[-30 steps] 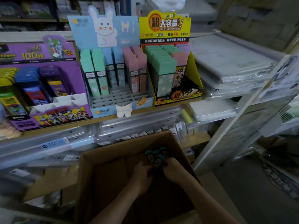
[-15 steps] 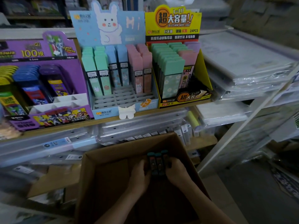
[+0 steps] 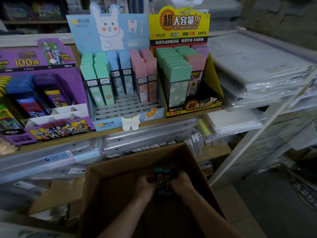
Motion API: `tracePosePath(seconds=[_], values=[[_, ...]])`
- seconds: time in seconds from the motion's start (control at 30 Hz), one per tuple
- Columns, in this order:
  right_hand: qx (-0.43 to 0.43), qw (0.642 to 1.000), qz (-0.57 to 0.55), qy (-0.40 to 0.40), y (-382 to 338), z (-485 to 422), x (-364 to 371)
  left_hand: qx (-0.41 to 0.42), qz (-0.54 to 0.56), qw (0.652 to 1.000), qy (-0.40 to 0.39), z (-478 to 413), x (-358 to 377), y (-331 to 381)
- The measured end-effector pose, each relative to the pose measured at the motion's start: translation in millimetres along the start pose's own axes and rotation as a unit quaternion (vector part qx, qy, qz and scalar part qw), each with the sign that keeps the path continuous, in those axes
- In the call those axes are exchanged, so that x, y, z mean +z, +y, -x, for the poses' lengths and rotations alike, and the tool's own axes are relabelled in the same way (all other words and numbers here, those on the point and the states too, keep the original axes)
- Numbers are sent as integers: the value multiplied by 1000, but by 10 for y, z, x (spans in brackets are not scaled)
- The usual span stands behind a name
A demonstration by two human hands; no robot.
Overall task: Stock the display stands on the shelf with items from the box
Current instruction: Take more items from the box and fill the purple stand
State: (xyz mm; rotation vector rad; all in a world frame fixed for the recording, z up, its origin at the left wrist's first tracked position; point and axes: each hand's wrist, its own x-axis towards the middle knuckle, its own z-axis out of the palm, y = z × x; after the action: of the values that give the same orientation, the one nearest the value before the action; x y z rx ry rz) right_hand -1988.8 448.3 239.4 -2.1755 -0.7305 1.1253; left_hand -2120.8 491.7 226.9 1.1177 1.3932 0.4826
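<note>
Deep in the cardboard box (image 3: 96,194), the left hand (image 3: 145,183) and right hand (image 3: 182,183) curl their fingers round a small bunch of lead cases (image 3: 163,179), clamped between them. The cases stand nearly upright, long axis pointing toward the shelf (image 3: 106,133), teal caps on top. Best to squeeze evenly from both sides, lift straight clear of the box wall, and hold caps upward for the bare front slots of the blue stand (image 3: 127,107)
</note>
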Motion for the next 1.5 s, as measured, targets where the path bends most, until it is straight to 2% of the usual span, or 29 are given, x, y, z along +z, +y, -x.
tracePosePath(seconds=[0.17,0.3,0.4,0.53,0.77,0.93,1.03,1.37,1.5], values=[[-3,999,41,16,4,50,-5,3,-31,1000,2,62,15,7],[20,999,38,4,-8,62,-25,10,-14,1000,9,107,15,-22],[31,999,-5,-8,-20,81,17,-13,7,1000,17,98,-34,-37],[8,999,30,-6,-29,106,86,-47,26,999,6,87,-84,-79],[58,997,-52,0,-35,110,69,-55,24,998,9,98,-191,-91],[63,997,-54,-4,-27,99,137,-26,-24,999,-20,166,-196,-78],[95,991,-90,-14,-51,124,164,-15,-47,998,-30,155,-199,-87],[98,981,-154,-69,-121,265,219,-78,28,995,-61,247,-185,-92],[108,963,-223,-102,-128,330,220,-88,97,991,-36,310,-222,-12]])
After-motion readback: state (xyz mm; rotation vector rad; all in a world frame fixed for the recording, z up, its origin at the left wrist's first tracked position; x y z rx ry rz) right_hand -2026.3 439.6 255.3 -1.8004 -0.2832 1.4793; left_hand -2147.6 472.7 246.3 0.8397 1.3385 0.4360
